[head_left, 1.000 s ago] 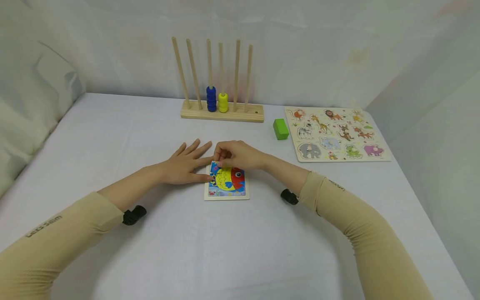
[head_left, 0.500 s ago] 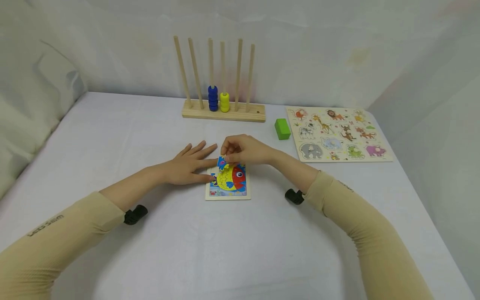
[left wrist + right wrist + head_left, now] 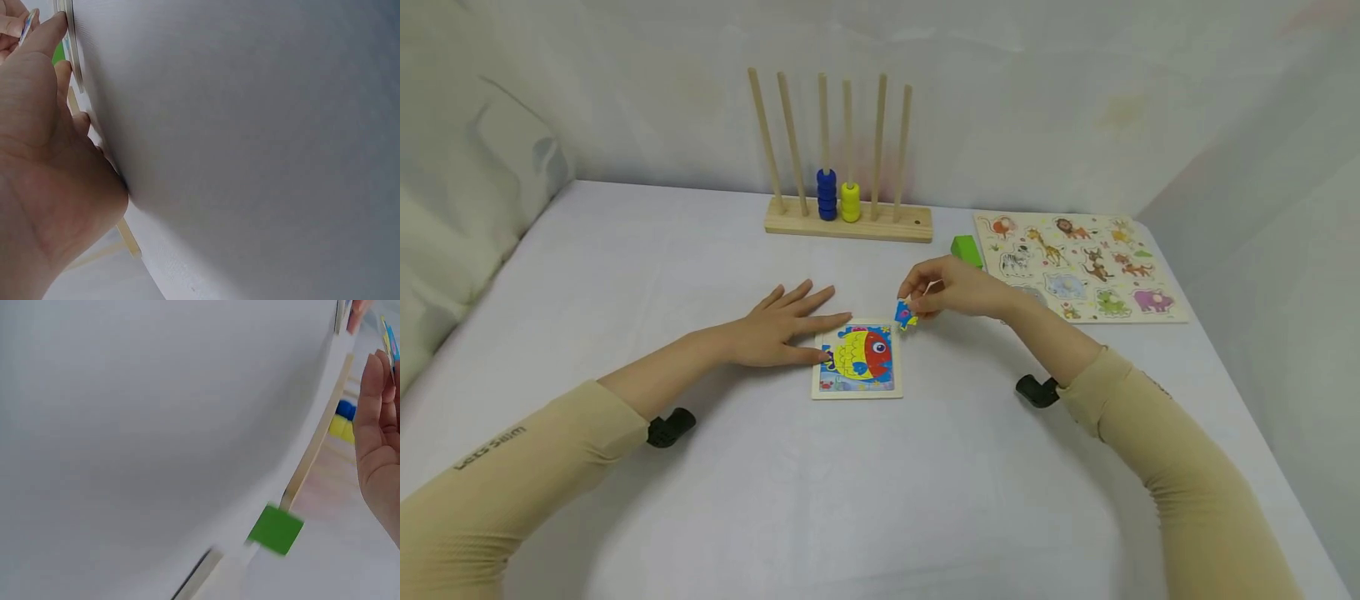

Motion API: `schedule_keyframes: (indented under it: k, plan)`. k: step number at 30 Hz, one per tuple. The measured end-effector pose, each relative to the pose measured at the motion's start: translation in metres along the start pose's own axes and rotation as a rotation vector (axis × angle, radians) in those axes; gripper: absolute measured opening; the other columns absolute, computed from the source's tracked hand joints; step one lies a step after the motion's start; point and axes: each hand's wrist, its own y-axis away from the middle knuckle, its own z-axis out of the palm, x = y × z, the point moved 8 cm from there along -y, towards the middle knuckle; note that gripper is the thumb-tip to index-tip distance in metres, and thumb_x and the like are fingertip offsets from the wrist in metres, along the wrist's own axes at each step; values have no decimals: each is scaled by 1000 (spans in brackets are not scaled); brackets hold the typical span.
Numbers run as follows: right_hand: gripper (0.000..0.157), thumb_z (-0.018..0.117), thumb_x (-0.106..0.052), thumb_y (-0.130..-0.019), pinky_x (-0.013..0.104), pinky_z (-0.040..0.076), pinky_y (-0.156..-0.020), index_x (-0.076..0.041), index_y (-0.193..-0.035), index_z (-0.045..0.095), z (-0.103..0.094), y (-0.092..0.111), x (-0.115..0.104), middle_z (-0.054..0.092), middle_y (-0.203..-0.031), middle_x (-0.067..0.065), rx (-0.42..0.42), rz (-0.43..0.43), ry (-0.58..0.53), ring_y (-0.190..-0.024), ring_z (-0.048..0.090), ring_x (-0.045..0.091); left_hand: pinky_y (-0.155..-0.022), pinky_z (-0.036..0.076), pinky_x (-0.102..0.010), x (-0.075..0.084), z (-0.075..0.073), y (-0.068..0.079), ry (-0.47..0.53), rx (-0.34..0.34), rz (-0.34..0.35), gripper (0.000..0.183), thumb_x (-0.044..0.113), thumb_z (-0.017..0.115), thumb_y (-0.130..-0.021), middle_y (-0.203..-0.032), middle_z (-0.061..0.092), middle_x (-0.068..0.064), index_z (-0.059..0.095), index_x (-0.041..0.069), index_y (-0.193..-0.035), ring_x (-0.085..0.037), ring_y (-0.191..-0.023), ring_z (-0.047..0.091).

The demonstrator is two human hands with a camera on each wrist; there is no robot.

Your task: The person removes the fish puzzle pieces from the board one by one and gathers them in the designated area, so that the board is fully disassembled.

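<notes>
A small square fish puzzle in a pale wooden frame lies on the table, showing a yellow and red fish on blue. My left hand is spread flat at its left side, with thumb and index finger touching the frame. To the upper right of the puzzle, my right hand pinches a blue puzzle piece with a pink spot and yellow edge, held above the table. In the right wrist view the puzzle piece appears edge-on at the fingertips. The puzzle's upper left corner is bare pale wood.
A wooden peg stand with blue beads and yellow beads stands at the back. A green block sits right of it, partly behind my right hand. An animal puzzle board lies at the back right.
My right hand has lifted the blue piece out of the puzzle's upper left corner and carried it to the right, past the frame. The left hand has stayed in place.
</notes>
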Motion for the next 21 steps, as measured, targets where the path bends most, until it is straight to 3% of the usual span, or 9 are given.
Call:
schedule_keyframes:
  k: [9,21]
  plan:
    - [18,67,-16,-94,27,59,-77,-6,-109,68,-8,17,26,61,-91,6,-33,58,31,-82,68,18,-122,-4,-67,0,0,1,3,11,10,65,55,56,-95,-170,3,-2,28,44,-153,-39,-156,-6]
    - [16,67,-15,-93,29,60,-77,-7,-107,69,-9,22,39,62,-88,6,-69,91,61,-83,69,18,-122,-3,-68,1,-1,0,-3,8,7,65,54,56,-95,-170,3,-2,28,44,-153,-39,-156,-6]
